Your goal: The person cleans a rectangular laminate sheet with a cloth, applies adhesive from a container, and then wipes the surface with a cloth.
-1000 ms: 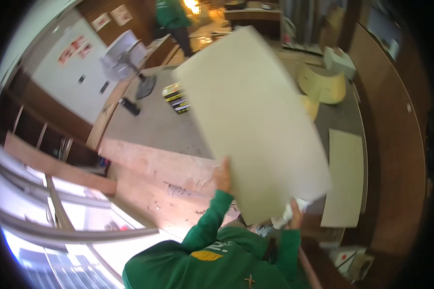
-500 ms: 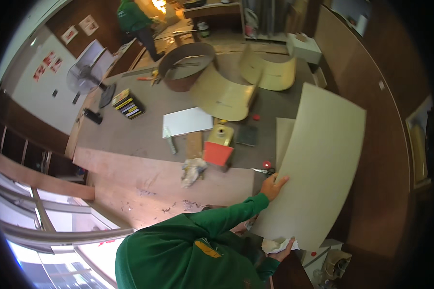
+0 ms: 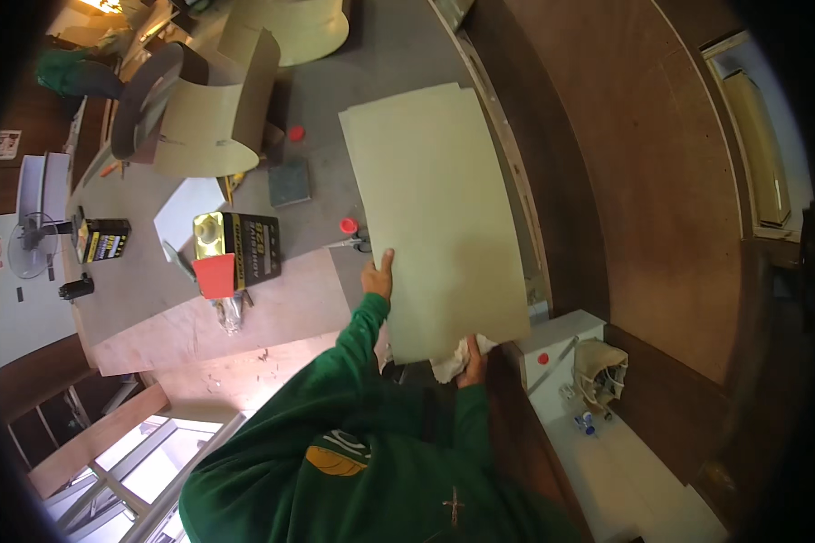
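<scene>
A large beige sheet [image 3: 439, 217] of thin board lies before me, over another pale sheet whose edge shows at the far end. My left hand [image 3: 378, 277] is closed on its left edge, thumb on top. At the near edge my right hand [image 3: 473, 364] is closed around a crumpled white rag [image 3: 449, 366], its fingers against the sheet. Left of the sheet are scissors [image 3: 358, 243], a red lid [image 3: 349, 225] and a dark square block [image 3: 289, 184]. Farther left stands a black and yellow metal can [image 3: 252, 246] with a red card [image 3: 215, 276] against it.
Curved beige panels [image 3: 208, 136] and a round brown hoop [image 3: 145, 100] stand at the table's far left. A white cabinet [image 3: 557, 339] with a bag [image 3: 599, 369] on it is at my right. A person [image 3: 68, 74] in green is far left.
My view has swung to the right. The beige sheet, raised and tilted before, has come down flatter over the other sheet. Both hands keep their hold.
</scene>
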Demonstrator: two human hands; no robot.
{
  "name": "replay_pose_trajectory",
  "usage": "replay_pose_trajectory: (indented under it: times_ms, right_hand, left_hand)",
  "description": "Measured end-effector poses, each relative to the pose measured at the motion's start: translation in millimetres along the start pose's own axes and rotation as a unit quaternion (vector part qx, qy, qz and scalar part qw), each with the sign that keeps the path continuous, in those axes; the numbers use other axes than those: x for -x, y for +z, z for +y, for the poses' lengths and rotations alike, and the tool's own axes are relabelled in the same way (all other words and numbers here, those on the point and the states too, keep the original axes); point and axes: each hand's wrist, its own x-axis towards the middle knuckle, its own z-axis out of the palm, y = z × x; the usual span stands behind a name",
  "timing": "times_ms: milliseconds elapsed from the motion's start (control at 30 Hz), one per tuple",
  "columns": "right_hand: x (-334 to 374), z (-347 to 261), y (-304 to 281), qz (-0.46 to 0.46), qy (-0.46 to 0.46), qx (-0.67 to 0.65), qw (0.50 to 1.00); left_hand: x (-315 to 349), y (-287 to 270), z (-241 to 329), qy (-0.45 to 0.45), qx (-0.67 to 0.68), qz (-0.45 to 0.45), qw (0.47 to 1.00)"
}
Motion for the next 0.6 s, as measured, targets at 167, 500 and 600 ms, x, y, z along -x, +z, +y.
replay_pose_trajectory:
  times_ms: [167,500,600]
  right_hand:
    - [-1,-63,-50,0.039,0.111,0.455,0.883]
    - [-102,-53,132,-0.119,-0.432,0.732,0.514]
    - [-147,-41,164,-0.114,-0.404,0.778,0.468]
  left_hand:
    - [13,-18,28,0.051,-0.195,-0.020,0.979]
    - [-39,50,68,0.326,-0.241,-0.001,0.914]
    - [-56,58,54,0.344,-0.284,0.001,0.895]
